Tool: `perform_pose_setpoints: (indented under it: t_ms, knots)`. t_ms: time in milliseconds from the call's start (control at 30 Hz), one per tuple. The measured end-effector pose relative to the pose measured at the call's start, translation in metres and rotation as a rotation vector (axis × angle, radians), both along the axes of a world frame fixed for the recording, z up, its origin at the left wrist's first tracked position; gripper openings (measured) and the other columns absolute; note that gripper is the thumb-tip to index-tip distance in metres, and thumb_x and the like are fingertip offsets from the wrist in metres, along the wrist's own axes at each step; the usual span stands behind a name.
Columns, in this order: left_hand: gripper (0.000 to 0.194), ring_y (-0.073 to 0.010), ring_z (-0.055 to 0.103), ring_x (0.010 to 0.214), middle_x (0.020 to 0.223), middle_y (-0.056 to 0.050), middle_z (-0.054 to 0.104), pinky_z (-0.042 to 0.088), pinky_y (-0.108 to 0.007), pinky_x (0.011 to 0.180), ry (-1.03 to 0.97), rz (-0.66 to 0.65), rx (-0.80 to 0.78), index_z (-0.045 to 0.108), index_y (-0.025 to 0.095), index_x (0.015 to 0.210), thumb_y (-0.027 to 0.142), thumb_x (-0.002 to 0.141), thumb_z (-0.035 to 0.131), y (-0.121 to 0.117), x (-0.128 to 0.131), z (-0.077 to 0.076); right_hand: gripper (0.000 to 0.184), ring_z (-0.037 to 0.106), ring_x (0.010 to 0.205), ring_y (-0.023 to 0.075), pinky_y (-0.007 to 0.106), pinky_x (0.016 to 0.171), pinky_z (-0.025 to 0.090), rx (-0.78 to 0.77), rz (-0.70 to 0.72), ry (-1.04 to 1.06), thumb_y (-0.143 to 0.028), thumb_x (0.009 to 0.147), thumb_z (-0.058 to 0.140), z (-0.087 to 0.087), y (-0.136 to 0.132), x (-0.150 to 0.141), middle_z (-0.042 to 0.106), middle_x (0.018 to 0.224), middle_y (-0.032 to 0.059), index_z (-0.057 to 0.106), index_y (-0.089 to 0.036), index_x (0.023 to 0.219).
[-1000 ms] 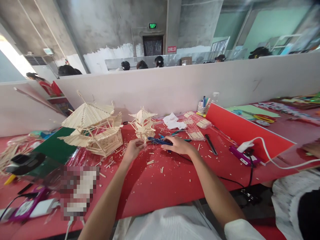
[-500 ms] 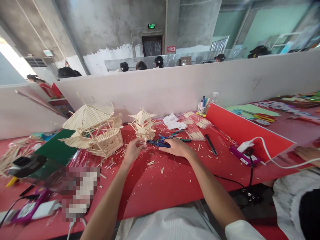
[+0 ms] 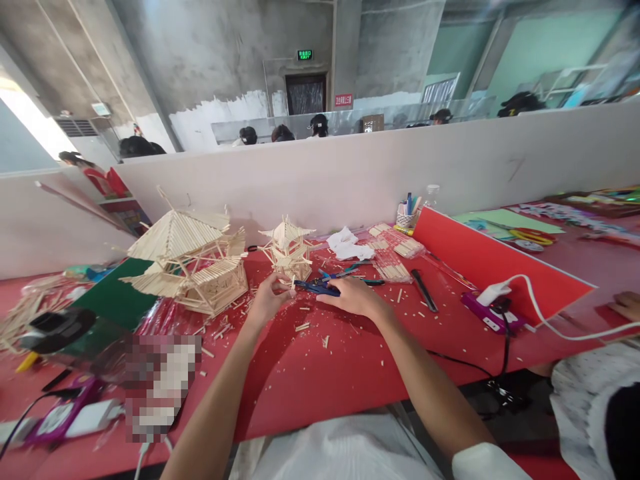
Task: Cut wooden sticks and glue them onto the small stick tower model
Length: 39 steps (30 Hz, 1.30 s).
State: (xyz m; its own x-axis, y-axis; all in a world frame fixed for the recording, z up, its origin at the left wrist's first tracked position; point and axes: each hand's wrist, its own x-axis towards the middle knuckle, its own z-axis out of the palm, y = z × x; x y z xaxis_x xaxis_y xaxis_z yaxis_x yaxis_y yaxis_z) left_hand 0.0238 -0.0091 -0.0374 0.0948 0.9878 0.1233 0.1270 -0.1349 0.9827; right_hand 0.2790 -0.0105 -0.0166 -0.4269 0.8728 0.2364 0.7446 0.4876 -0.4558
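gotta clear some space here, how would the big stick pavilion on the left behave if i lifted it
The big stick pavilion looks light for its size, being thin sticks with open gaps. It would probably hold its shape, yet the overhanging roof edges seem fragile and might snap if gripped there.

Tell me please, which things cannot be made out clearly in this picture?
All in the head view:
Handle ends of the blue pliers: hidden by the right hand.
Contact between the plier tips and the stick piece in the left hand: too small to tell.
Item at front left: masked by pixelation.
Inside of the large stick model: mostly hidden by its roof and slats.
Neighbour's hand: cut off by the right edge.
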Motion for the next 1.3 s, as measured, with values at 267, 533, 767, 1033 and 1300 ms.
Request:
perform_pose_setpoints:
  t_ms: [267,533,767,1033,1300]
  knots:
    - [0.052,-0.0145,0.068,0.068,0.074,0.002,0.068,0.056,-0.028,0.07,-0.042,0.024,0.006,0.057,0.018,0.094,0.04,0.058,0.087,0.0,-0.004,0.004,0.044,0.067,0.072,0.0263,0.031,0.063,0.039,-0.021,-0.008,0.101,-0.066,0.085,0.063,-0.001,0.001,0.002,0.075,0.079,0.0085,0.075,-0.024,0.09]
    - [0.05,-0.0146,0.067,0.065,0.073,0.001,0.069,0.052,-0.025,0.064,0.037,0.006,0.009,0.057,0.018,0.095,0.041,0.061,0.085,-0.001,-0.003,0.004,0.043,0.067,0.071,0.0263,0.031,0.064,0.039,-0.035,-0.014,0.104,-0.065,0.084,0.066,0.002,-0.002,-0.001,0.074,0.078,0.0087,0.075,-0.023,0.086]
    - [0.057,-0.0145,0.068,0.064,0.071,0.003,0.068,0.057,-0.029,0.07,-0.037,-0.04,-0.038,0.055,0.019,0.097,0.041,0.058,0.088,-0.002,-0.003,0.003,0.047,0.07,0.079,0.0279,0.03,0.066,0.041,-0.046,-0.03,0.039,-0.067,0.085,0.064,0.006,-0.005,-0.002,0.076,0.084,0.0101,0.076,-0.022,0.091]
    - [0.06,-0.0146,0.069,0.067,0.073,0.004,0.068,0.06,-0.032,0.073,-0.103,-0.089,-0.059,0.055,0.019,0.1,0.042,0.057,0.09,-0.007,-0.001,0.008,0.05,0.07,0.084,0.0256,0.028,0.069,0.043,-0.105,-0.013,-0.032,-0.065,0.091,0.056,0.017,-0.009,0.0,0.077,0.094,0.0098,0.075,-0.022,0.109]
    - [0.063,-0.0178,0.071,0.07,0.071,0.003,0.068,0.06,-0.032,0.07,-0.052,-0.083,-0.062,0.052,0.019,0.101,0.042,0.056,0.09,-0.005,0.003,0.004,0.054,0.07,0.083,0.0246,0.028,0.068,0.041,-0.093,-0.005,-0.047,-0.068,0.089,0.055,0.018,-0.012,-0.005,0.077,0.093,0.0103,0.075,-0.019,0.1]
